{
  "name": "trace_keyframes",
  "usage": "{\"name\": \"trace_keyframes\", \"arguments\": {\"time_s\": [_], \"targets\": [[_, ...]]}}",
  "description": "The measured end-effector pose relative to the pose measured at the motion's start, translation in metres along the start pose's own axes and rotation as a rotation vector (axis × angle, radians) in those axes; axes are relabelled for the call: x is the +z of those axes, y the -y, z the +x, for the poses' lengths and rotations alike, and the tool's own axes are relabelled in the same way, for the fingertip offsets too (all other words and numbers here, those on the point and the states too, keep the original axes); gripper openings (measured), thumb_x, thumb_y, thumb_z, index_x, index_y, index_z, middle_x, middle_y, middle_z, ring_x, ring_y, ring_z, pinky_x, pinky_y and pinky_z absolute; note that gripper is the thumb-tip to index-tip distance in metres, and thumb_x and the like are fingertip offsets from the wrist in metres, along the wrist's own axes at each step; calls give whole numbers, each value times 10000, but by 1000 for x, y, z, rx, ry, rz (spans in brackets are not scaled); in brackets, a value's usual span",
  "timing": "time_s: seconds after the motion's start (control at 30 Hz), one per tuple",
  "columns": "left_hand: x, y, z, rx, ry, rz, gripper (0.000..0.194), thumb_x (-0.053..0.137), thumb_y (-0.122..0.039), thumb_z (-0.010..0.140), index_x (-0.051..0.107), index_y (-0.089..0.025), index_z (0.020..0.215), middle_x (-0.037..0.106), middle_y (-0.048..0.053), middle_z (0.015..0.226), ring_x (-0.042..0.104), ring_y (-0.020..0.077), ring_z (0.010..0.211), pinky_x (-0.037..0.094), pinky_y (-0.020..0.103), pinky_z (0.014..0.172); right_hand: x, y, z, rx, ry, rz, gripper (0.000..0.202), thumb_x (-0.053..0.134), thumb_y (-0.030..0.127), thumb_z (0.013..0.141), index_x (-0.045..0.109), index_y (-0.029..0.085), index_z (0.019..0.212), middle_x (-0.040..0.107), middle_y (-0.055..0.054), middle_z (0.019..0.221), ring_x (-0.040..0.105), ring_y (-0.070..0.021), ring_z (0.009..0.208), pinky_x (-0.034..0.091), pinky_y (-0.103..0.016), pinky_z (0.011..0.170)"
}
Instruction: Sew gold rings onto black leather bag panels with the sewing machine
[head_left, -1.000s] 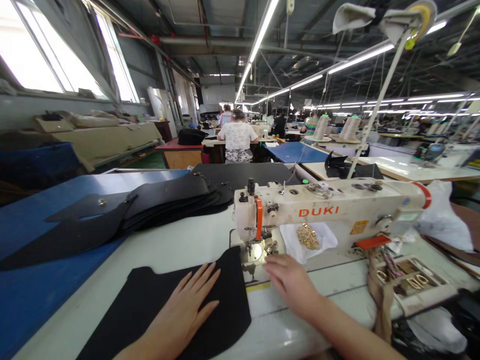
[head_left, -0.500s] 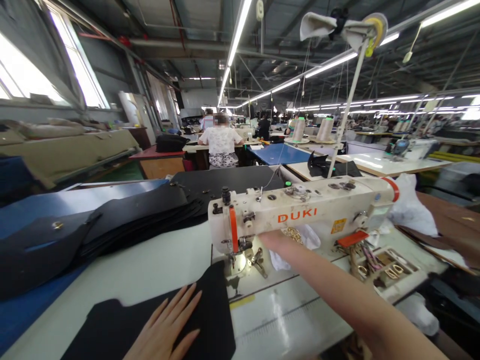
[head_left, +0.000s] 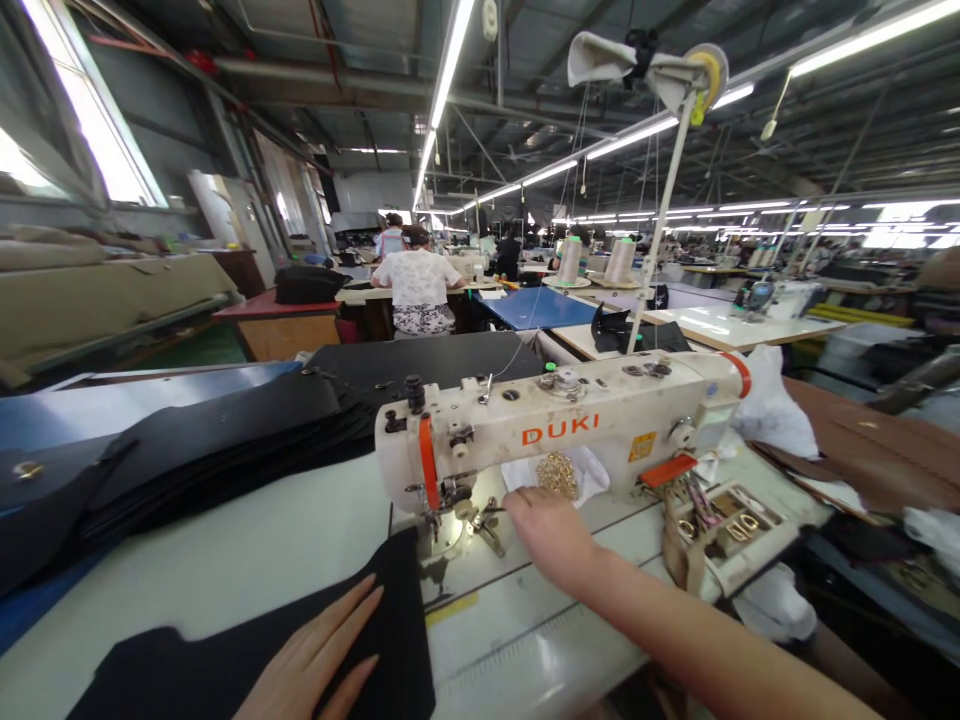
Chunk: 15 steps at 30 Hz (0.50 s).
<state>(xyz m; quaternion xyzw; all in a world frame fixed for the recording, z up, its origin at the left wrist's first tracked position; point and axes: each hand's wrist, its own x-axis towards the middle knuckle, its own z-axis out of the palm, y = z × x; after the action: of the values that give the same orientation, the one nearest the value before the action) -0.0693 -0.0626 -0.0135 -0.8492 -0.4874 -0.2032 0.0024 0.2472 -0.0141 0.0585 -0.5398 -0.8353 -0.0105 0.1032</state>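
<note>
My left hand (head_left: 322, 640) lies flat on a black sheet of leather-like material (head_left: 217, 655), fingers stretched out toward the needle. This piece has a cut, notched outline and rests on the pale machine table. My right hand (head_left: 551, 530) is closed beside the metal guide (head_left: 487, 525) on the bed of the white sewing machine (head_left: 555, 415). Its fingertips curl out of sight, so whatever they hold, if anything, cannot be made out. Just behind that hand, a pile of gold-coloured metal rings (head_left: 556, 474) sits in a white plastic bag (head_left: 596, 475) under the machine arm.
Stacked black pieces (head_left: 247, 440) lie on the left. A tray (head_left: 739, 530) of metal fittings and tools stands on the right, brown sheets (head_left: 862, 410) beyond it. A thread stand (head_left: 664, 220) rises behind the machine. A co-worker (head_left: 416, 280) sits facing away ahead.
My right hand has come back from beneath the machine arm to the front of it, near the guide, uncovering the gold rings. My left hand stays flat on the black piece. The view has shifted right.
</note>
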Motion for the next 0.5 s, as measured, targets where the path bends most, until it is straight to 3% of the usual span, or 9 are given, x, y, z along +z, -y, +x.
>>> {"name": "trace_keyframes", "arguments": {"time_s": [0.07,0.17,0.23,0.37,0.5], "targets": [[-3,-31,19,-57,-29,-174,536,494,-483,854,421,-335,1364,542,-21,1351,568,226,1169,471,324,991,5,15,-21,-78,-11,94,169,444,125,893,609,157,915,644,-72,857,602,-202,805,459,-290,718],[-8,-78,51,-167,98,-444,421,484,-491,837,611,-296,1188,706,-1,1099,672,222,980,533,268,886,8,35,-41,-166,-19,305,178,439,149,907,614,176,890,642,-44,850,595,-165,789,450,-242,690],[-12,-98,66,-231,201,-559,353,469,-487,824,697,-282,997,742,4,914,693,218,850,555,254,798,7,40,-47,-181,-45,435,171,450,156,910,619,185,901,642,-31,852,593,-145,798,444,-213,695],[-16,-104,70,-414,302,-718,350,474,-516,772,694,-251,839,722,3,766,680,213,731,558,266,700,-2,18,-41,-183,-61,546,140,495,202,911,634,190,910,645,-6,840,596,-107,816,436,-169,735],[-17,-93,60,-580,277,-837,440,530,-619,673,671,-237,839,728,17,823,692,239,775,569,307,727,-12,-34,-8,52,31,238,174,489,138,893,654,179,933,669,-29,943,601,-126,915,424,-201,820]]}}
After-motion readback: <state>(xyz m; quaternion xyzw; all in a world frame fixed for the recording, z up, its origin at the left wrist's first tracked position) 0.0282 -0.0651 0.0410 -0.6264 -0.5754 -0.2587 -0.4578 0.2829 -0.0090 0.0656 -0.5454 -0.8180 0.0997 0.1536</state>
